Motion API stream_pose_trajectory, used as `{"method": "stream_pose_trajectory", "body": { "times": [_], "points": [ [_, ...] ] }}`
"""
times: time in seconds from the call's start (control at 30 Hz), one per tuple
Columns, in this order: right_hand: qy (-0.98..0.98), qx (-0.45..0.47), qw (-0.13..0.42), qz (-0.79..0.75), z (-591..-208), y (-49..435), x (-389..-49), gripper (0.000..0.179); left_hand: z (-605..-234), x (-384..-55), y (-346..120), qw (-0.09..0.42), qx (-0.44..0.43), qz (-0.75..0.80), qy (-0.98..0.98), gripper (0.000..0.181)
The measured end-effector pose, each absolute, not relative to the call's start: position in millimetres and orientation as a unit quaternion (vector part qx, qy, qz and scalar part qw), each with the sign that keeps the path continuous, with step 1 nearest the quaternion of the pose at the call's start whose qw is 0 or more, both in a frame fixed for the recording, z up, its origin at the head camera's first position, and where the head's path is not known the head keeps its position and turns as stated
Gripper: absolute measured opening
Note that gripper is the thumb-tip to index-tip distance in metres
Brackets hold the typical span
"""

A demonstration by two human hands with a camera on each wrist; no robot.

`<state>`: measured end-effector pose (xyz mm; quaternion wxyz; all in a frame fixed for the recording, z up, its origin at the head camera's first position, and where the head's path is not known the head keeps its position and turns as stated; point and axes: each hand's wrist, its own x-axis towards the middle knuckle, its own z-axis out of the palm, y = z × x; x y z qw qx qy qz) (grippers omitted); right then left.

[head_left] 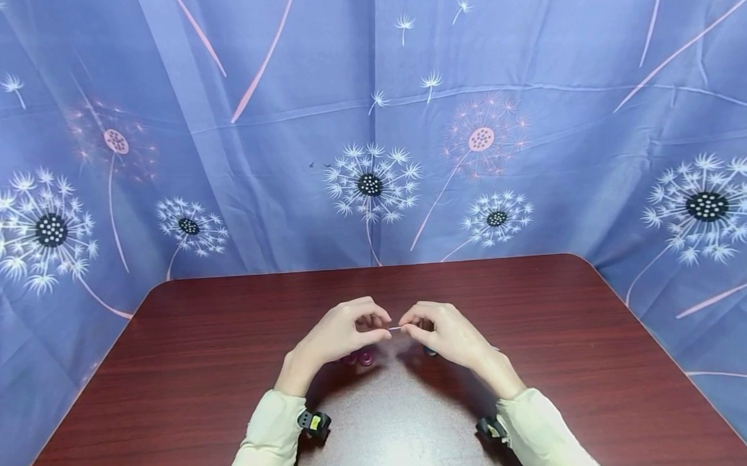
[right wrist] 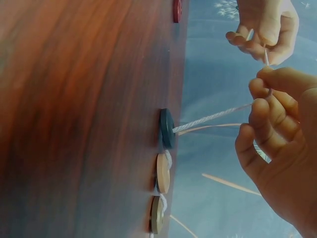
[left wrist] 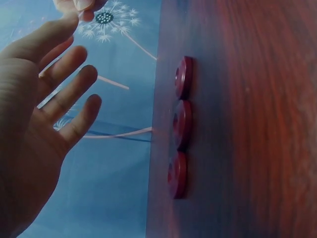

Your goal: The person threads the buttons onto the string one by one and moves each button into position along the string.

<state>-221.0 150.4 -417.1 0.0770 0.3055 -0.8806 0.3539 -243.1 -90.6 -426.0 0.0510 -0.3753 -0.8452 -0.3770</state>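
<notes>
Both hands meet above the middle of the table, each pinching a thin white cord stretched across the small gap between them. My left hand holds one end between thumb and forefinger, its other fingers loosely spread. My right hand pinches the cord a little further along. From the right hand, the twisted cord slants to a dark green button on the table. A tan button and an olive button follow in line, with cord at them. Three dark red buttons lie in a row below the left hand.
The reddish-brown wooden table reaches back to a blue curtain printed with dandelions. Black wrist cameras sit at the cuffs of the pale sleeves.
</notes>
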Motion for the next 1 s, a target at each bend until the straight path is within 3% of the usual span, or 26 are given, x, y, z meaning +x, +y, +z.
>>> {"method": "stream_pose_trajectory", "body": {
  "times": [0.43,0.67,1.0],
  "points": [
    [-0.882,0.307,0.075,0.350,-416,153,-221,0.010,-432,-247,-104,-0.051,-0.364,-0.374,-0.851,0.047],
    [-0.882,0.308,0.072,0.349,-416,154,-221,0.009,-438,-250,-107,-0.050,-0.356,-0.357,-0.862,0.040],
    [-0.884,0.299,0.068,0.352,-418,155,-223,0.010,-440,-252,-113,-0.094,-0.330,-0.365,-0.866,0.039]
  ]
}}
